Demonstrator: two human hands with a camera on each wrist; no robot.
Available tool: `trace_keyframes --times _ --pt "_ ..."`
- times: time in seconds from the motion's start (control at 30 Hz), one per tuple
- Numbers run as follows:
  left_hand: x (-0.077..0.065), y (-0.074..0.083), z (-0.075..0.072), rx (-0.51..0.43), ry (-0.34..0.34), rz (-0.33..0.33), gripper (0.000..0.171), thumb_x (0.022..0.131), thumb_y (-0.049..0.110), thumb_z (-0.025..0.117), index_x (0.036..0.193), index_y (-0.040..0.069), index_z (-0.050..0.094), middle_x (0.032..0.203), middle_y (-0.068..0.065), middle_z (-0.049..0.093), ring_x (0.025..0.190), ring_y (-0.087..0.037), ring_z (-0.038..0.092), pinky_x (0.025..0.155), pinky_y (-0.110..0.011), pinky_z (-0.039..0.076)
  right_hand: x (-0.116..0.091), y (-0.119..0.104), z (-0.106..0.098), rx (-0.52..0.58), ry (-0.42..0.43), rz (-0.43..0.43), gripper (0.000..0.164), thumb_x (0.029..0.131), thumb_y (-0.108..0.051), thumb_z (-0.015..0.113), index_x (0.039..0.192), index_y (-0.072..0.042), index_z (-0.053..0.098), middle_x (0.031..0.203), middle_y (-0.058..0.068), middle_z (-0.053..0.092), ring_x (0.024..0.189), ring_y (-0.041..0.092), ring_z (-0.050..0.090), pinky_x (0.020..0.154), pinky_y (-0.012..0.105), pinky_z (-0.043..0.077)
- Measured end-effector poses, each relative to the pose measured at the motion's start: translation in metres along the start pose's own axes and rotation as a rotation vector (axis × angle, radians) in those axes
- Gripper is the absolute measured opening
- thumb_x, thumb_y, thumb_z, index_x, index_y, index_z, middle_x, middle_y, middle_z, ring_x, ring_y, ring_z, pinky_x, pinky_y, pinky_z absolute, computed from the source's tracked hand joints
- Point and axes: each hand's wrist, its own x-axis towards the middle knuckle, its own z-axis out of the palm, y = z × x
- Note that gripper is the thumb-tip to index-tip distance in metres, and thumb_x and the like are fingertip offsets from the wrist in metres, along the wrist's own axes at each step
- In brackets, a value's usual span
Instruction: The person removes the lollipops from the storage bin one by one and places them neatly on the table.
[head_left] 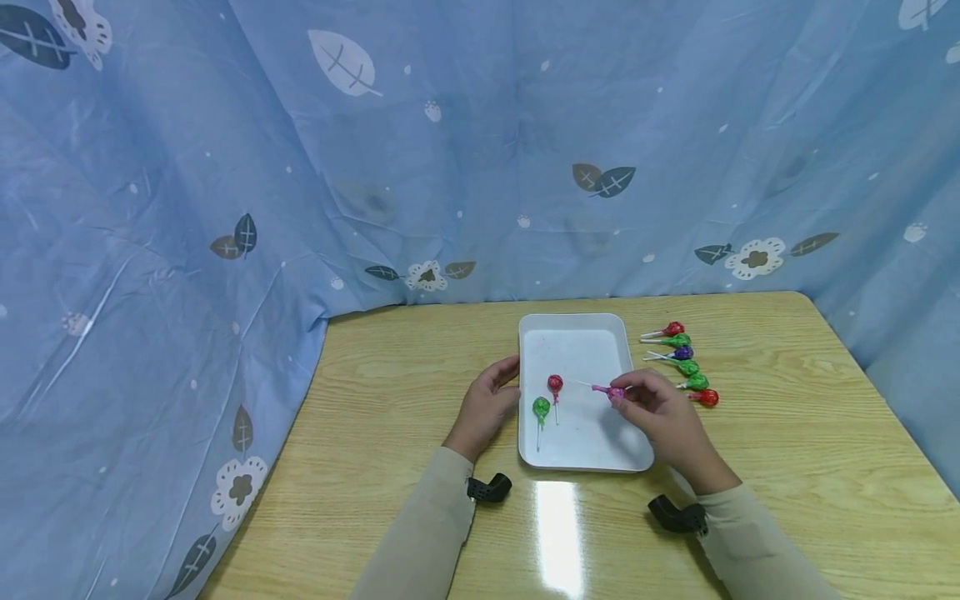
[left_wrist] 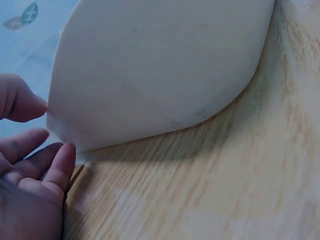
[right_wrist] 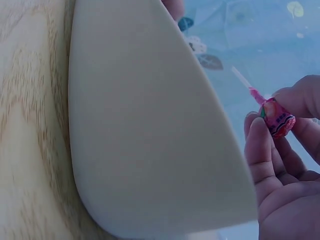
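My right hand point(head_left: 663, 417) pinches a pink-wrapped lollipop point(head_left: 615, 393) by its candy end, between thumb and fingers, over the right part of a white tray point(head_left: 577, 454). The lollipop point(right_wrist: 277, 117) shows a printed wrapper in the right wrist view, its white stick pointing up and left. Inside the tray lie a red lollipop point(head_left: 555, 383) and a green lollipop point(head_left: 541, 407), sticks toward me. At the tray's left side rests my left hand point(head_left: 483, 408). Its relaxed fingers point(left_wrist: 62, 162) and thumb are right at the tray's outer wall in the left wrist view.
To the right of the tray, several lollipops form a column on the wooden table point(head_left: 405, 367): a red lollipop point(head_left: 676, 328) at the back, a purple lollipop point(head_left: 683, 353), green ones, and another red lollipop point(head_left: 709, 397) nearest me. A blue patterned curtain point(head_left: 480, 167) hangs behind the table.
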Motion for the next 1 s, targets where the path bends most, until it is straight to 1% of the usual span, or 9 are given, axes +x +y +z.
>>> trace_keyframes --times 0.23,0.43,0.57,0.67,0.77,0.83,1.0 --pt "-0.001 0.001 0.000 0.014 -0.006 0.013 0.057 0.102 0.007 0.064 0.158 0.006 0.055 0.156 -0.009 0.058 0.141 -0.022 0.056 0.113 -0.036 0.051 -0.004 0.002 -0.005 0.008 0.032 -0.002 0.021 0.103 -0.002 0.075 0.123 0.001 0.072 0.119 0.014 0.068 0.098 0.021 0.065 0.080 0.021 0.060" --pt "0.000 -0.001 -0.001 0.019 -0.009 0.000 0.056 0.103 0.009 0.065 0.158 0.010 0.056 0.156 -0.006 0.059 0.139 -0.021 0.058 0.112 -0.035 0.051 -0.007 0.003 -0.010 0.011 0.055 -0.002 0.024 0.103 -0.003 0.075 0.126 0.005 0.071 0.122 0.015 0.066 0.097 0.021 0.065 0.079 0.022 0.061" --pt "0.001 -0.002 -0.002 0.026 -0.007 -0.001 0.056 0.102 0.009 0.066 0.158 0.012 0.057 0.155 -0.004 0.059 0.139 -0.020 0.058 0.113 -0.036 0.050 -0.009 0.007 -0.015 0.013 0.061 0.011 0.024 0.105 -0.006 0.073 0.127 0.003 0.071 0.124 0.014 0.064 0.098 0.023 0.065 0.080 0.022 0.062" --pt "0.001 -0.003 -0.002 0.028 -0.006 0.002 0.056 0.103 0.010 0.066 0.158 0.011 0.057 0.155 -0.003 0.059 0.140 -0.020 0.057 0.113 -0.037 0.050 -0.011 0.012 -0.017 0.005 0.063 0.030 0.024 0.107 -0.011 0.072 0.128 0.001 0.071 0.122 0.013 0.066 0.098 0.023 0.065 0.079 0.023 0.062" --pt "0.001 -0.003 -0.002 0.027 -0.008 0.003 0.056 0.103 0.010 0.065 0.158 0.011 0.057 0.155 -0.003 0.059 0.140 -0.020 0.057 0.113 -0.036 0.050 -0.013 0.015 -0.020 0.003 0.070 0.045 0.026 0.108 -0.014 0.072 0.128 0.002 0.071 0.120 0.013 0.067 0.097 0.023 0.065 0.078 0.023 0.062" --pt "0.001 -0.004 -0.002 0.023 -0.009 0.004 0.056 0.103 0.010 0.065 0.158 0.010 0.056 0.155 -0.003 0.059 0.140 -0.019 0.057 0.113 -0.036 0.050 -0.014 0.016 -0.021 0.011 0.074 0.047 0.027 0.107 -0.014 0.072 0.128 0.003 0.071 0.119 0.013 0.067 0.097 0.022 0.065 0.077 0.022 0.061" --pt "0.001 -0.004 -0.002 0.014 0.001 0.001 0.056 0.101 0.009 0.065 0.157 0.011 0.058 0.154 -0.001 0.060 0.140 -0.018 0.057 0.112 -0.034 0.051 -0.016 0.017 -0.023 0.025 0.090 0.019 0.024 0.106 -0.006 0.072 0.128 0.004 0.071 0.119 0.015 0.068 0.096 0.020 0.064 0.076 0.020 0.059"
